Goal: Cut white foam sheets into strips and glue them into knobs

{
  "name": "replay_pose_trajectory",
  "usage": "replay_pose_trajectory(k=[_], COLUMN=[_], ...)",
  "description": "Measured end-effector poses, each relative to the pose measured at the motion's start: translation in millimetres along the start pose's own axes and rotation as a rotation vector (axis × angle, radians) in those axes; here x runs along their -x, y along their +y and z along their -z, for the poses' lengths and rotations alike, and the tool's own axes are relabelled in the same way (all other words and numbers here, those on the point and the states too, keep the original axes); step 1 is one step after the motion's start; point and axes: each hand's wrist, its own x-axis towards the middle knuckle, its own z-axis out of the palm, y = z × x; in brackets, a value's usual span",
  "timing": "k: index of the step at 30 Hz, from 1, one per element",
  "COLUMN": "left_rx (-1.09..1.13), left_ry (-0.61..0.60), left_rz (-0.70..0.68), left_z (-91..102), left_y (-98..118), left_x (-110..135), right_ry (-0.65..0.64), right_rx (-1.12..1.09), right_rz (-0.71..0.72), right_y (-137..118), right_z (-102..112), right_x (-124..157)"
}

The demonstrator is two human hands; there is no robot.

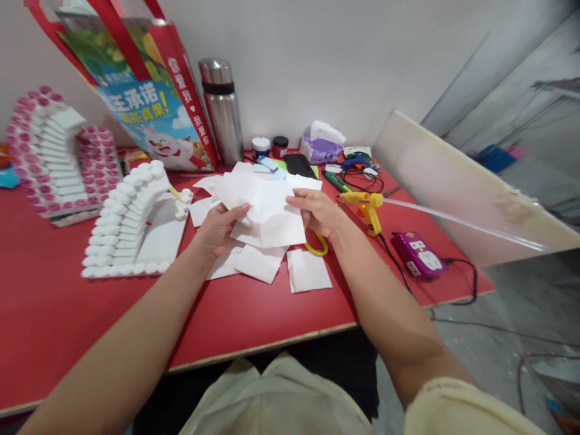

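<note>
A creased white sheet of paper (276, 211) is held up between both hands over the red table. My left hand (220, 226) pinches its left side, thumb on top. On the right edge, my right hand (315, 209) grips it with the thumb in front. Beneath lie several loose white paper pieces (260, 263), and a folded white square (309, 271) rests nearer the table edge. Yellow scissor handles (316, 243) show partly under my right hand. Left of the paper stands a white stepped model (131, 226) edged with round white pieces.
A yellow glue gun (367, 208) with a long clear stick sits right, near a purple power socket (417, 256) and cables. Behind are a steel flask (222, 112), a printed bag (149, 103), jars (261, 147) and a tissue pack (321, 145). A pink-trimmed model (63, 157) stands far left.
</note>
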Motion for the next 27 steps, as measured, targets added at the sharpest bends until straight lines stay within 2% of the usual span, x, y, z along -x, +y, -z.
replay_pose_trajectory(k=[3, 8, 14, 21, 27], left_rx=[-0.034, -0.034, -0.069, -0.04, -0.046], left_ry=[0.018, -0.007, -0.015, -0.108, -0.129], left_rz=[-0.017, -0.077, -0.14, -0.197, -0.183], left_z=[-1.4, 3.8, 6.6, 6.9, 8.6], left_y=[0, -3, -5, -3, 2], left_x=[1, -4, -6, -7, -5], right_ry=[-0.035, 0.066, 0.026, -0.003, 0.024], right_rx=[0.007, 0.033, 0.066, -0.017, -0.023], right_rz=[-0.055, -0.001, -0.005, 0.016, 0.006], right_y=[5, 6, -3, -3, -4], right_z=[0, 8, 14, 24, 27], right_x=[-2, -5, -1, -4, -5])
